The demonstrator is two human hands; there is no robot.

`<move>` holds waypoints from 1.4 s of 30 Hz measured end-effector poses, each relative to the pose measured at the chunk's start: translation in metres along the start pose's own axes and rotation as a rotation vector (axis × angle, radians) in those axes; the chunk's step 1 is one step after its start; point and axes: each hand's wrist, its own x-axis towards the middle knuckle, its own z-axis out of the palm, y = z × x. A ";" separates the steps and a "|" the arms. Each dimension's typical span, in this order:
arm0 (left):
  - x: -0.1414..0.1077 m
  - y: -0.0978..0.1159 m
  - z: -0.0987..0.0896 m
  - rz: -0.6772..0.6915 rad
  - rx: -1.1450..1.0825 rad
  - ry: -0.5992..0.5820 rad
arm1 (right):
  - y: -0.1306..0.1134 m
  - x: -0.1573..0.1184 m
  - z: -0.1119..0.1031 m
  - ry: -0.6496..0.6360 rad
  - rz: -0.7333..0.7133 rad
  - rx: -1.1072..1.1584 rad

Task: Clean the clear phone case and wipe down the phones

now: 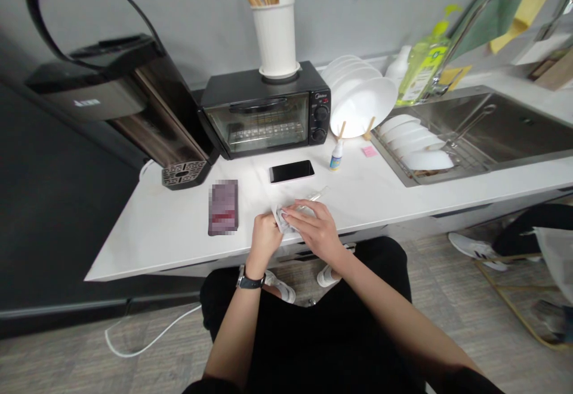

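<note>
At the counter's front edge, my left hand (266, 234) is curled into a fist, with a crumpled grey-white cloth (283, 221) bunched at its fingers. From the other side my right hand (321, 231) presses the same cloth, its fingers close together and fairly straight; its thumb is hidden. Just beyond the right fingers lies a clear, thin plastic piece (317, 196), too faint to name. A phone (292, 171) with a dark screen lies past the hands. To their left is a flat purple item (223, 208), blurred out. A small white bottle (336, 155) stands farther right.
A black toaster oven (264, 119) carries a white utensil holder (276, 42). Left of it stands a tall dark appliance (147, 101). White plates (363, 107) stand in a rack beside the sink (487, 158). A pink note (369, 151) lies nearby. Another person's shoe (474, 249) shows at right.
</note>
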 end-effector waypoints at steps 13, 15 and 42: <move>-0.002 0.004 0.003 -0.045 -0.175 0.039 | 0.074 -0.005 -0.046 0.213 0.201 -0.278; -0.002 0.003 0.004 -0.051 -0.187 0.042 | 0.070 -0.004 -0.042 0.220 0.218 -0.293; -0.002 -0.002 0.005 0.012 -0.131 0.047 | 0.059 -0.001 -0.037 0.149 0.118 -0.293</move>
